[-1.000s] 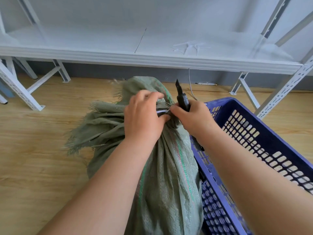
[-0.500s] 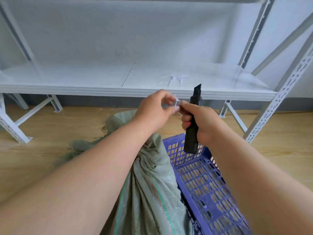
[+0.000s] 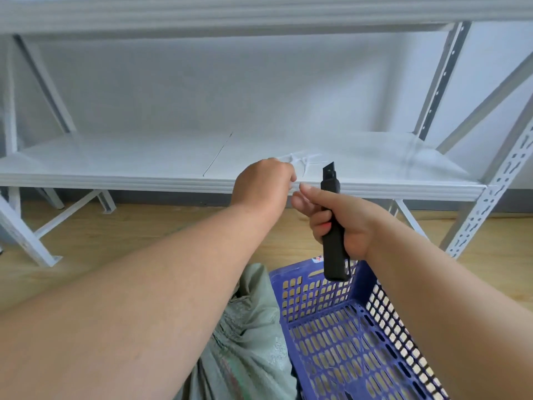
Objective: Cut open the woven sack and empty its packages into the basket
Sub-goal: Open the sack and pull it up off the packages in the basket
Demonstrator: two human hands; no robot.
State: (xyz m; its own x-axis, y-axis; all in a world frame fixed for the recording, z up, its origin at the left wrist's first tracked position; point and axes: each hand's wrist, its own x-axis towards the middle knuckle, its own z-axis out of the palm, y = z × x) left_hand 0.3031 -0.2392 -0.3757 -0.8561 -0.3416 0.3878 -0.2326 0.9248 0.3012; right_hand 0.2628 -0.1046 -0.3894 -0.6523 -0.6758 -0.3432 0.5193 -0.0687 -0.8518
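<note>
Head view, the only one I have. Both hands are raised in front of the lower shelf [image 3: 115, 166] of a white metal rack.

The right hand [image 3: 343, 220] is clenched round a black utility knife [image 3: 333, 226], held close to upright, its tip just above the shelf's front edge and its lower end hanging over the far rim of the basket. The thumb and forefinger of that hand reach left toward the other hand.

The left hand [image 3: 264, 187] has its fingers curled. A thin white strip [image 3: 294, 188] seems to sit between the fingertips of the two hands, but it blurs into the white shelf edge behind it, so I cannot tell which hand grasps it, or whether the left hand holds anything.

The green woven sack [image 3: 253, 336] lies low in the middle, on the wooden floor [image 3: 95, 238], largely hidden under the left forearm. It touches the left wall of the blue perforated basket [image 3: 317, 287], which stands to its right. I cannot see the sack's mouth from here.

On the shelf behind the left hand lie a few white strips [image 3: 304, 164], crossing one another.
</note>
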